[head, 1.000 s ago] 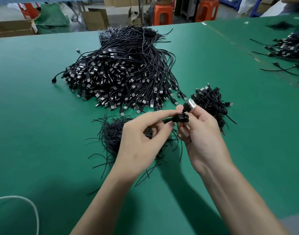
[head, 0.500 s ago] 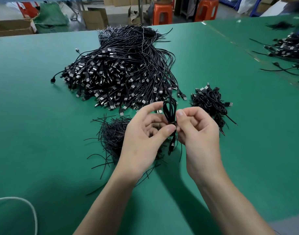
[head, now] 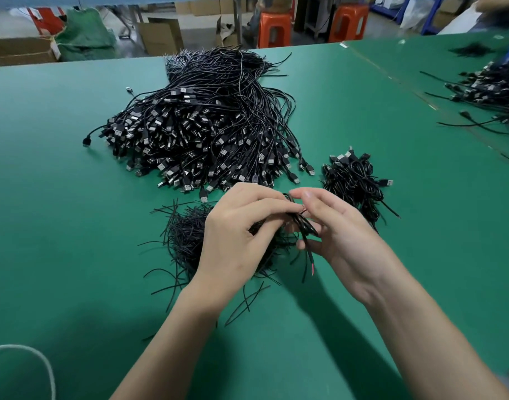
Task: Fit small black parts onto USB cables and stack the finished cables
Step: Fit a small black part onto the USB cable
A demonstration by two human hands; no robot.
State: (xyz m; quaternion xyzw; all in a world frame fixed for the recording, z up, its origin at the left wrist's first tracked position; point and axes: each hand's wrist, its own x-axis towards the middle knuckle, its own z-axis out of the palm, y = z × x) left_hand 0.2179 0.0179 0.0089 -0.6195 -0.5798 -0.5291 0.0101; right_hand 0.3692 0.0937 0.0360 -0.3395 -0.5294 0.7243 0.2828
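Cable (head: 305, 228) pinched between left hand (head: 236, 232) and right hand (head: 344, 235).

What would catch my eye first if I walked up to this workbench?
The huge heap of USB cables at the middle of the green table, its metal plugs fanned toward the camera, dominates the view. In front of it, the left hand and right hand hold one coiled cable between them. Just right of the heap lies a smaller stack of coiled cables.
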